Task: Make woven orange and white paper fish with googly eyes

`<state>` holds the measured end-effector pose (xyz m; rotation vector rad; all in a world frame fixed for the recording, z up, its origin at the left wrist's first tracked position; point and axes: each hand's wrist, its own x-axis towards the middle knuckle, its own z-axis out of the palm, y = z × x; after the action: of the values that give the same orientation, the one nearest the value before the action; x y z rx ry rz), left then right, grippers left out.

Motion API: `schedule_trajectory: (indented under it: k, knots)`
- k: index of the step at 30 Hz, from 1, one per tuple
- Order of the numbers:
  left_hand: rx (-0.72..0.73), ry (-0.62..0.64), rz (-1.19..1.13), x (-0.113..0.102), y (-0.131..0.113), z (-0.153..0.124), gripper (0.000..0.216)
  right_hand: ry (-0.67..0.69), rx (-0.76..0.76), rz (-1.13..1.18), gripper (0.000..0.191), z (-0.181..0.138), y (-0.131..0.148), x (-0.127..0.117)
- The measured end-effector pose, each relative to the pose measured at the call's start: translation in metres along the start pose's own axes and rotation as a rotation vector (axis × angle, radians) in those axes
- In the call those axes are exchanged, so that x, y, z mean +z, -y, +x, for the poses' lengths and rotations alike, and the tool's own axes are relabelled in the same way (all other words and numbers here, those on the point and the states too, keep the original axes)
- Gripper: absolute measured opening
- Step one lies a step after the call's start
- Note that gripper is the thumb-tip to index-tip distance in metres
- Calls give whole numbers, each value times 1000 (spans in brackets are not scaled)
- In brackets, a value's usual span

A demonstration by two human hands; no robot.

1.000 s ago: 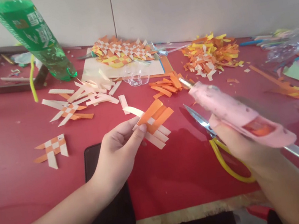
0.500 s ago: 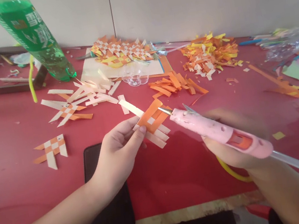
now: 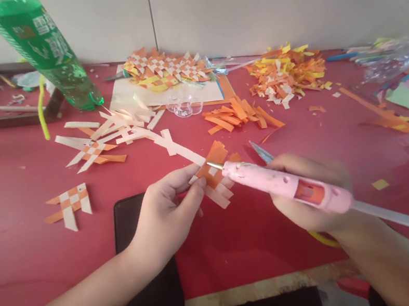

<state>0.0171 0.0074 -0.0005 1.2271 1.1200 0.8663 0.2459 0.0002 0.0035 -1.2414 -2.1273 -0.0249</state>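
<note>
My left fingers pinch a woven paper of orange and white strips above the red desk; my right fingers wrap a pink glue gun, its nozzle over the woven paper. Right of that paper lie scissors; beyond it, loose orange strips.

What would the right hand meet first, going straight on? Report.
The hot glue gun in the right hand would probably meet the woven paper piece in the left hand; depth unclear, possibly touching.
</note>
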Motion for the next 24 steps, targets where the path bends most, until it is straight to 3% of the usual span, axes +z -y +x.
schedule_trajectory:
  k: [16, 24]
  knots:
    - [6, -29, 76, -1, 1, -1, 38, -50, -46, -57, 13, 4, 3, -3]
    - [81, -29, 59, -2, 0, -1, 31, 0, -10, -65, 15, 3, 4, -5]
